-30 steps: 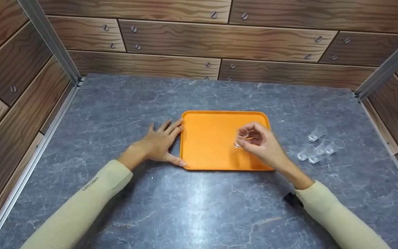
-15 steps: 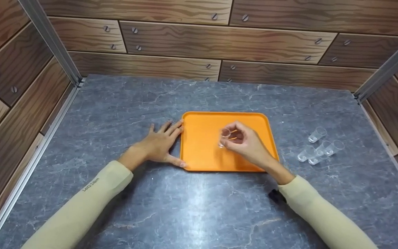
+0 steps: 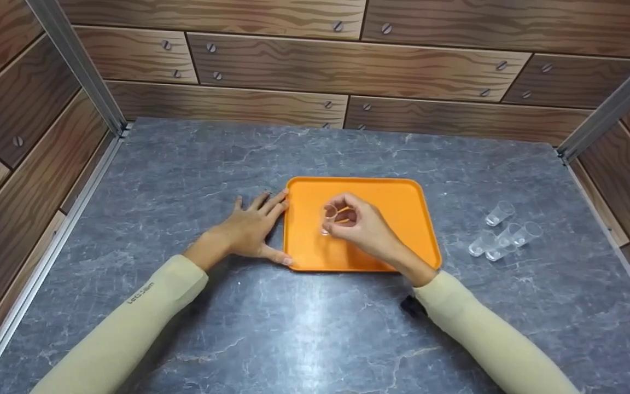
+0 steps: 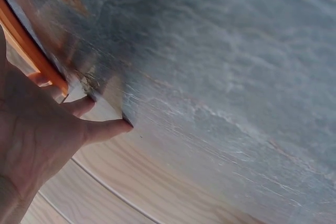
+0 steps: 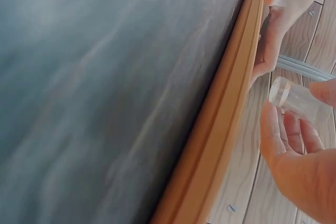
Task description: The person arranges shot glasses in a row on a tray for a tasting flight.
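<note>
An orange tray [image 3: 397, 197] lies flat on the dark marbled table. Spread along the tray's left edge, my left hand [image 3: 249, 230] touches the rim with its thumb and some fingertips; in the left wrist view its fingers are straight. Over the left half of the tray, my right hand [image 3: 364, 227] pinches a small clear shot glass [image 5: 299, 99] between thumb and fingers. The glass looks upright and held above the tray's surface, as the right wrist view shows a gap. Part of the glass is hidden behind the fingers.
Several more clear shot glasses [image 3: 503, 235] stand in a close cluster on the table [image 3: 490, 169], right of the tray. Wood-patterned walls [image 3: 315, 60] with metal corner posts [image 3: 77, 60] enclose the table at back and sides.
My right hand has moved left across the tray with the shot glass, from its right part to its left half. My left hand has stayed at the tray's left edge.
</note>
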A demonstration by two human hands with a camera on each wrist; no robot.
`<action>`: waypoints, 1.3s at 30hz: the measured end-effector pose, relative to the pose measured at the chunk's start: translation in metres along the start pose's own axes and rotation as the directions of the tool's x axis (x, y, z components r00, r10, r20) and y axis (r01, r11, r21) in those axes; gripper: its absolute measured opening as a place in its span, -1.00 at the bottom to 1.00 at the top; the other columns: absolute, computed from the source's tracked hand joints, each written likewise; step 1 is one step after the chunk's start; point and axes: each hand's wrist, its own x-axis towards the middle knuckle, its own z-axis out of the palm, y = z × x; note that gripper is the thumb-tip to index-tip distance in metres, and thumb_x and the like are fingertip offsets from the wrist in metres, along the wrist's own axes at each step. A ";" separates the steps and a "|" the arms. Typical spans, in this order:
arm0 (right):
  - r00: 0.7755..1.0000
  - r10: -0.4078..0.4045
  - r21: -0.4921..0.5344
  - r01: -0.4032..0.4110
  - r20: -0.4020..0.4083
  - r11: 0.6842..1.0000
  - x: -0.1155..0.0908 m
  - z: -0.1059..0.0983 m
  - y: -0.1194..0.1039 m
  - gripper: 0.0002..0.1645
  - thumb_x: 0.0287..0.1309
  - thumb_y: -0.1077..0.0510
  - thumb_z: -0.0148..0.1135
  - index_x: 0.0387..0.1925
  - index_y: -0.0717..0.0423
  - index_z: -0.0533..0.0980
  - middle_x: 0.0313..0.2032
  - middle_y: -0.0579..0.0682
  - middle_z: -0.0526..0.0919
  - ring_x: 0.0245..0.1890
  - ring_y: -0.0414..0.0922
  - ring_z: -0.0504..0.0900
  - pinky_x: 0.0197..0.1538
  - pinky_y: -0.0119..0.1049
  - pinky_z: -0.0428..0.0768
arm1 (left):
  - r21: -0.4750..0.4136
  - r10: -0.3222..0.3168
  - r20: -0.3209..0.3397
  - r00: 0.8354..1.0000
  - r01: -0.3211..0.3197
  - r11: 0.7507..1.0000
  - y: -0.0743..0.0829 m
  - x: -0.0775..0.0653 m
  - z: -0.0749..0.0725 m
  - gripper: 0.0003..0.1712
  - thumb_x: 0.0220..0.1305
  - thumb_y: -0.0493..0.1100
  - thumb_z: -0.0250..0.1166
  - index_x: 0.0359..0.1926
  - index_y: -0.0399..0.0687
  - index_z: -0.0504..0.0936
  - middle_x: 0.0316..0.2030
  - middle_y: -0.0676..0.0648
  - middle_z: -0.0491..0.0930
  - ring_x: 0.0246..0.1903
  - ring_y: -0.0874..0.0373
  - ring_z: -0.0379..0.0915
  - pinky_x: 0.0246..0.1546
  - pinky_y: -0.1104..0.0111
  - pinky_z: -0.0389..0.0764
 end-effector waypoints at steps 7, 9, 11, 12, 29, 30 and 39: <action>0.995 0.053 0.004 -0.054 0.090 0.999 0.012 0.013 -0.002 -0.54 0.32 0.25 0.53 0.15 0.33 0.58 0.09 0.21 0.71 0.04 0.06 0.73 0.15 -0.14 0.68 | 0.015 -0.006 -0.012 1.000 0.006 1.000 -0.001 0.001 0.001 0.57 0.09 0.78 0.31 0.79 -0.08 -0.06 0.77 -0.07 -0.34 0.68 -0.35 -0.25 0.38 -0.61 -0.06; 0.993 0.068 0.017 -0.070 0.093 0.997 0.015 0.016 -0.003 -0.55 0.32 0.27 0.52 0.15 0.35 0.57 0.10 0.24 0.70 0.04 0.07 0.74 0.14 -0.15 0.68 | 0.019 -0.006 -0.009 1.000 0.006 1.000 -0.001 0.002 0.001 0.57 0.10 0.77 0.30 0.79 -0.08 -0.06 0.77 -0.07 -0.34 0.68 -0.35 -0.25 0.38 -0.61 -0.06; 0.994 0.077 0.027 -0.080 0.080 0.996 0.018 0.019 -0.002 -0.56 0.30 0.29 0.52 0.13 0.34 0.57 0.08 0.23 0.71 0.02 0.06 0.74 0.14 -0.16 0.68 | 0.022 -0.006 -0.007 1.000 0.006 1.000 0.000 0.002 0.000 0.57 0.10 0.77 0.31 0.79 -0.09 -0.05 0.77 -0.07 -0.33 0.68 -0.35 -0.25 0.38 -0.60 -0.06; 0.994 0.082 0.031 -0.085 0.072 0.996 0.019 0.020 -0.002 -0.57 0.29 0.30 0.52 0.11 0.33 0.58 0.07 0.22 0.71 0.02 0.07 0.74 0.14 -0.17 0.68 | 0.023 -0.005 -0.005 1.000 0.006 1.000 0.001 0.002 0.000 0.57 0.10 0.77 0.31 0.79 -0.09 -0.06 0.77 -0.07 -0.34 0.68 -0.35 -0.25 0.38 -0.60 -0.06; 0.977 0.211 0.091 -0.211 0.011 0.973 0.040 0.035 0.000 -0.64 0.23 0.37 0.53 0.01 0.22 0.59 -0.03 0.11 0.70 -0.08 0.00 0.75 -0.06 -0.17 0.77 | 0.021 0.007 0.000 1.000 -0.007 1.000 0.001 0.002 0.001 0.56 0.11 0.76 0.31 0.78 -0.10 -0.04 0.77 -0.06 -0.34 0.68 -0.37 -0.25 0.37 -0.62 -0.08; 0.977 0.214 0.094 -0.214 0.010 0.972 0.041 0.035 0.000 -0.64 0.22 0.38 0.53 0.01 0.22 0.59 -0.04 0.11 0.71 -0.08 -0.01 0.75 -0.06 -0.17 0.78 | 0.020 0.008 -0.001 1.000 -0.008 1.000 0.001 0.002 0.001 0.56 0.11 0.76 0.31 0.78 -0.10 -0.04 0.77 -0.07 -0.34 0.68 -0.37 -0.26 0.37 -0.62 -0.07; 0.976 0.218 0.011 -0.218 0.002 0.976 0.049 0.037 0.000 -0.65 0.21 0.35 0.55 -0.01 0.17 0.62 -0.07 0.04 0.70 -0.04 -0.04 0.72 -0.09 -0.29 0.72 | 0.015 0.002 0.000 1.000 -0.002 1.000 0.001 0.000 0.000 0.55 0.11 0.76 0.32 0.79 -0.08 -0.03 0.77 -0.07 -0.32 0.68 -0.36 -0.28 0.37 -0.62 -0.07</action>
